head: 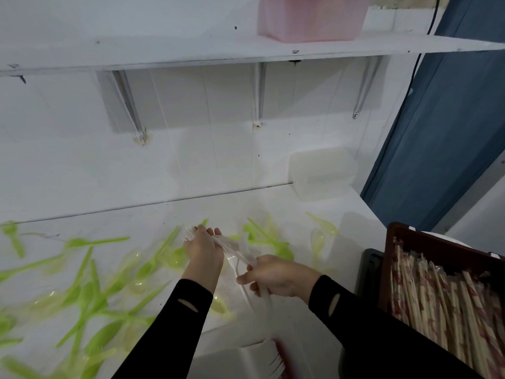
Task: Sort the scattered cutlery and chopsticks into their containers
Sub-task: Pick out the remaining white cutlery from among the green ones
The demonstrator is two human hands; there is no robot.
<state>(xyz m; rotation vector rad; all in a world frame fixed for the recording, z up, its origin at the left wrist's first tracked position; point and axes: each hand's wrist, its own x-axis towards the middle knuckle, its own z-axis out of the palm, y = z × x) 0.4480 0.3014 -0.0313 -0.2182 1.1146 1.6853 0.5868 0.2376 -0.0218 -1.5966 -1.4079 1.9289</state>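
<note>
White forks (235, 250) in a loose bundle are held between both hands, well left of the brown crate (437, 242). I see the left hand (203, 248) curled round the tine end, with tines poking out past it. The right hand (276, 277), nearer the crate, pinches the handle end, and a few more handles hang below its fingers. I cannot tell whether the bundle touches the surface (153, 214) under it. Green spoons (90, 291) lie scattered over the surface, most far left of the crate, a few between it and the hands. The crate holds wrapped chopsticks (442, 296). Left of the crate's near corner I make out a white tray (232, 362), blurred. A translucent tub (323, 173) stands beyond the crate against the wall, and a pink box (311, 17) sits on the shelf (191, 50) above.
</note>
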